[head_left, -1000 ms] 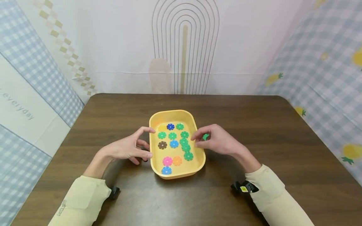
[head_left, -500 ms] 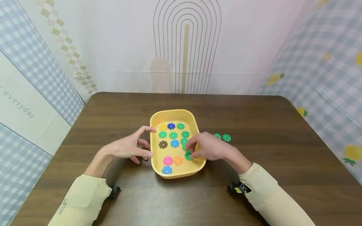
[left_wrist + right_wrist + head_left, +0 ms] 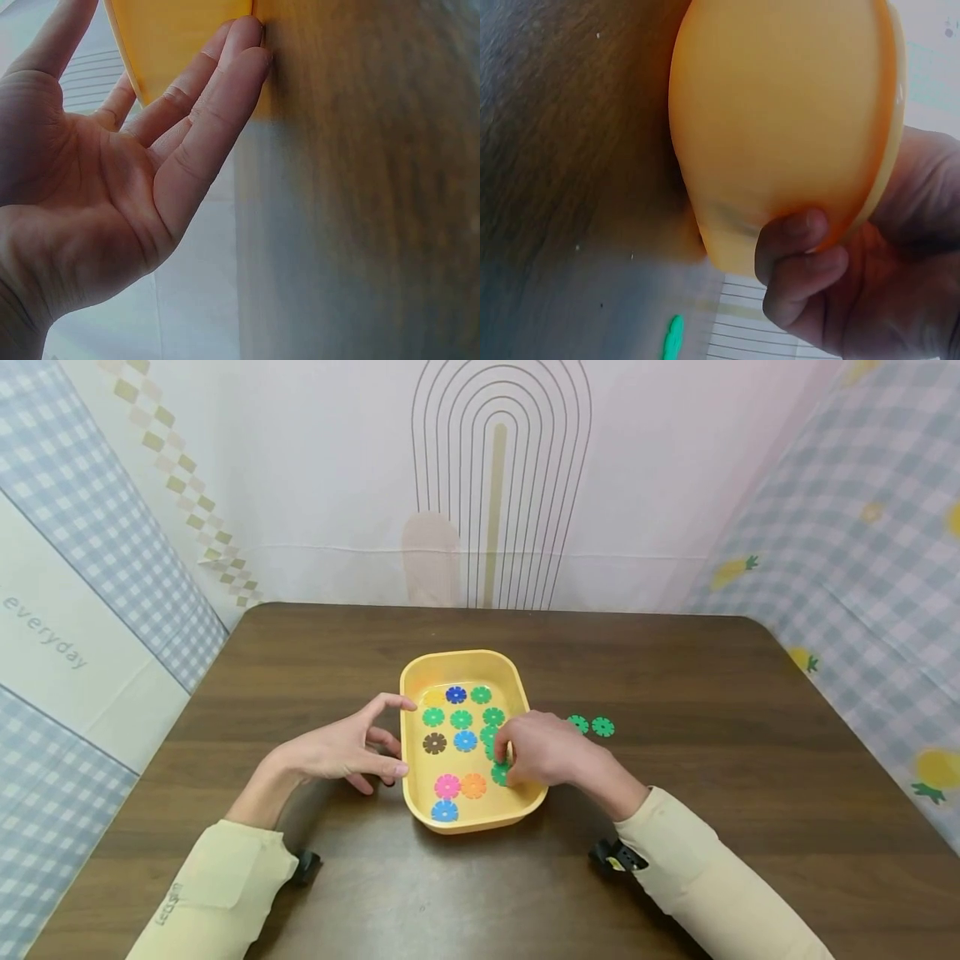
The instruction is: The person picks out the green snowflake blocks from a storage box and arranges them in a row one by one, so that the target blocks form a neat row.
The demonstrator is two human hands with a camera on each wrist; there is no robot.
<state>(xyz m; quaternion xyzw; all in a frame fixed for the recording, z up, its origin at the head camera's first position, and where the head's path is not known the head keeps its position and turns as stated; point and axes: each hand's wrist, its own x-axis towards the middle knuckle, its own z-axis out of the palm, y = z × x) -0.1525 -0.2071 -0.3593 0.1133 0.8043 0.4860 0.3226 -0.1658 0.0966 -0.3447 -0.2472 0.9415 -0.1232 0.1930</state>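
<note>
Backdrop: white cloth (image 3: 315, 468) with thin arched lines hung behind the table at the top of the frame; blue-checked cloth (image 3: 832, 510) with lemon prints filled the upper right.
Table: dark, wood-grained and slightly glossy, the table (image 3: 337, 647) had rounded far corners.
Tray: smooth, yellow and round-cornered, the tray (image 3: 465, 666) sat at the centre of the frame.
Discs inside: flat, notched and flower-shaped, mostly green; a brown disc (image 3: 434, 743) lay near the left wall, a pink disc (image 3: 447, 786) touched or nearly touched an orange disc (image 3: 473, 786) lower down.
Left hand: the left hand (image 3: 348, 743) was spread, thumb and forefinger well apart at the tray's left rim.
Right hand: the right hand (image 3: 543, 747) reached over the right rim with bent fingers, covering part of the green discs (image 3: 501, 773); whether it pinched one could not be told.
In the way: the tray's right wall stood between its fingertips inside and the curled fingers outside.
Right side: two loose green discs (image 3: 603, 727) lay beyond that hand, with wood stretching to the table's right edge.
</note>
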